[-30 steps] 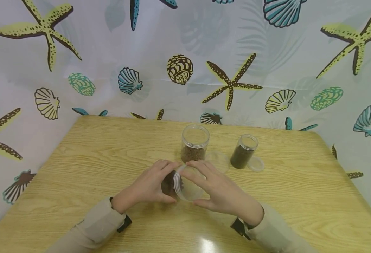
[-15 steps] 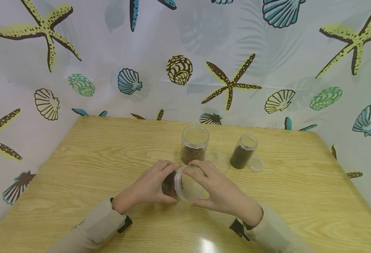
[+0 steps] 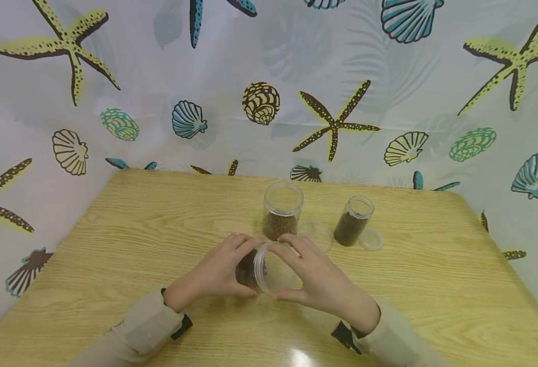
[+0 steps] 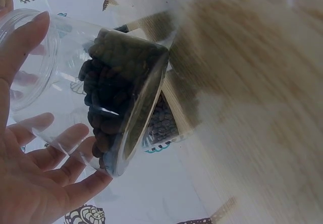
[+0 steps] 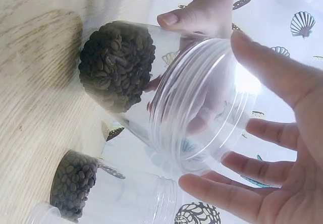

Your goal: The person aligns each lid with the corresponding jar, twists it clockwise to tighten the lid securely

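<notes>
My left hand (image 3: 220, 265) grips a clear plastic jar (image 3: 246, 269) around its side, close above the table. The jar is tilted, with its mouth end toward my right hand. Dark coffee beans (image 5: 118, 65) fill its bottom part. With the thumb and fingertips spread round the rim, my right hand (image 3: 319, 275) holds a clear lid (image 3: 279, 272) at the jar's mouth. The lid looks in line with the mouth; whether its threads engage cannot be told. In the left wrist view, the left fingers and thumb wrap the jar (image 4: 70, 77) from both sides.
Behind the hands stands a wide open jar (image 3: 283, 209) part filled with brown bits, a clear lid (image 3: 319, 235) lying beside it. Farther right is a narrower open jar (image 3: 353, 221) with dark contents, next to its small lid (image 3: 370, 238). Patterned cloth hangs behind the wooden table (image 3: 158, 219).
Around the lid's rim, the right fingertips have shifted slightly right and the thumb slightly left. The left hand keeps its grip on the jar, almost still. The other jars stay put.
</notes>
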Action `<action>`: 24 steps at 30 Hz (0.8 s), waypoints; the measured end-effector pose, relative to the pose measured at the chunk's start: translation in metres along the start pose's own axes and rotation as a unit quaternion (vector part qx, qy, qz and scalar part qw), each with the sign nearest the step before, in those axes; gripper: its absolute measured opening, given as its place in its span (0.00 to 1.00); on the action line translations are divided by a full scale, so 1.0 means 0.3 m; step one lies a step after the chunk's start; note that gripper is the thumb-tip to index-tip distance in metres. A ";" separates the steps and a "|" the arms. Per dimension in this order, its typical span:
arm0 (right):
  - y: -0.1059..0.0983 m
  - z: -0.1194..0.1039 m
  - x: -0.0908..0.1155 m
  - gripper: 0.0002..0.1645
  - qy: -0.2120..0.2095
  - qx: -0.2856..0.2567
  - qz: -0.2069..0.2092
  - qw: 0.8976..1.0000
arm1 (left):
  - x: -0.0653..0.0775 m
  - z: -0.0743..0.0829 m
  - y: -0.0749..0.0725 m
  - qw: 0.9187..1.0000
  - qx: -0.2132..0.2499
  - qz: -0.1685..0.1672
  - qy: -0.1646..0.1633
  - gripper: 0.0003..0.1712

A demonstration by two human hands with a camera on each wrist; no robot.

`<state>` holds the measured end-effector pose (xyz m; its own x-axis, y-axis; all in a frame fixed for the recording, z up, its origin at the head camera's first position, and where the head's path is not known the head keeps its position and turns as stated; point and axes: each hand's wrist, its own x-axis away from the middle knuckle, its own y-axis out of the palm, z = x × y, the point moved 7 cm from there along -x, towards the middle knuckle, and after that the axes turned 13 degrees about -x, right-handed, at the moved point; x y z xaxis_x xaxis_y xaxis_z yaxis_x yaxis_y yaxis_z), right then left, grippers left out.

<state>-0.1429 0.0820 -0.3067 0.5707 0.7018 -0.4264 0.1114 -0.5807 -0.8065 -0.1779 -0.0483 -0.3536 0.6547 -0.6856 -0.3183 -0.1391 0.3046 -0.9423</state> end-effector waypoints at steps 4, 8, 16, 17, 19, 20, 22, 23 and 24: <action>0.000 0.001 0.002 0.50 0.009 -0.003 0.007 1.000 | 0.000 0.003 -0.001 1.000 -0.001 0.002 0.003 0.54; 0.000 0.005 0.004 0.49 0.026 -0.005 0.015 1.000 | 0.000 0.001 0.001 1.000 -0.001 0.003 0.002 0.53; -0.001 0.009 0.003 0.48 0.055 -0.001 0.039 0.998 | 0.004 0.000 0.005 1.000 0.005 0.006 -0.002 0.54; -0.001 0.010 0.004 0.48 0.058 -0.001 0.042 0.997 | 0.004 0.000 0.005 1.000 0.006 0.007 -0.002 0.54; -0.001 0.011 0.005 0.48 0.066 0.000 0.048 0.997 | 0.004 -0.001 0.007 1.000 0.006 0.007 -0.003 0.54; -0.001 0.012 0.006 0.47 0.070 -0.002 0.051 0.996 | 0.004 -0.002 0.007 1.000 0.006 0.007 -0.004 0.54; -0.002 0.013 0.007 0.46 0.078 -0.004 0.058 0.995 | 0.004 -0.001 0.008 1.000 0.006 0.007 -0.004 0.54; -0.003 0.013 0.007 0.46 0.082 -0.005 0.062 0.995 | 0.004 -0.001 0.008 1.000 0.006 0.007 -0.004 0.54; -0.002 0.014 0.007 0.46 0.085 -0.008 0.065 0.994 | 0.004 -0.002 0.008 1.000 0.006 0.008 -0.005 0.54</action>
<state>-0.1452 0.0857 -0.3089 0.7098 0.5411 -0.4510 0.0389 -0.6694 -0.7419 -0.1777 -0.0488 -0.3563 0.6596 -0.6742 -0.3323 -0.1411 0.3231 -0.9358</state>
